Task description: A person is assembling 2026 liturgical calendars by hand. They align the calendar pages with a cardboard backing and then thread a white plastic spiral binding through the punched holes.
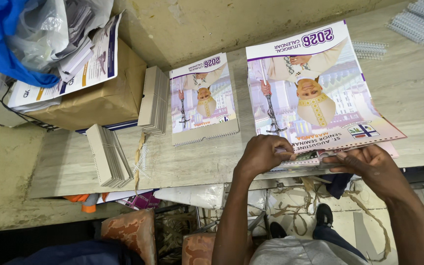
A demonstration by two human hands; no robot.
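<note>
1. calendar stack [320, 93] lies flat on the pale surface [418, 93], just in front of the person; its long axis runs away from the body and leans a little to the left, and the printed cover reads upside down from the person's side, with the title band at the far end.
2. near edge of the calendar stack, the punched edge, hangs over the surface's front rim, where both hands meet it.
3. left hand [263, 153] is curled, fingers bent down onto the near edge of the sheets; its fingertips are tucked under and hard to make out.
4. right hand [369, 164] is half closed, thumb on top and fingers beneath, pinching the same near edge; what lies under the top sheet is hidden.
5. smaller calendar [203, 100] lies to the left, pointing the same way, apart from the stack.
6. card stacks [109, 154] stand further left, near a brown paper parcel [101, 95].
7. wire binding combs [420, 19] at the far right corner are cut off by the frame.
</note>
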